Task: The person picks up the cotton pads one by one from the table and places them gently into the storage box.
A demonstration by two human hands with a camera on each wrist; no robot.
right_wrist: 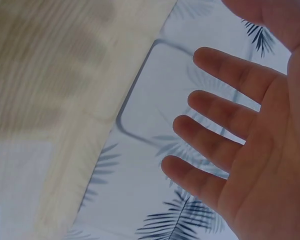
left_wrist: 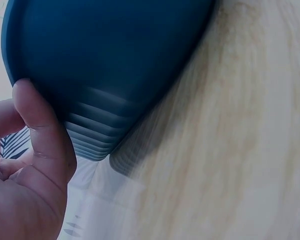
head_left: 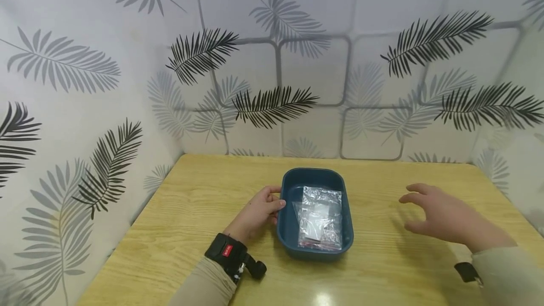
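Note:
A dark blue plastic bin point(head_left: 289, 230) stands on the table, with several clear zip bags point(head_left: 320, 218) lying in it. My left hand point(head_left: 259, 209) grips the bin's left side, thumb and fingers at the rim. Close up in the left wrist view, the left thumb point(left_wrist: 40, 125) lies along the ribbed outer wall of the bin point(left_wrist: 115, 60). Off to the right, my right hand point(head_left: 442, 214) is held over the table with nothing in it. Its spread fingers point(right_wrist: 215, 105) show plainly in the right wrist view.
The wood-grain table point(head_left: 204, 188) reaches back to a wall point(head_left: 306, 74) with a leaf pattern, and another patterned wall point(head_left: 140, 155) borders it on the left. A black wrist camera strap point(head_left: 227, 254) sits on the left forearm.

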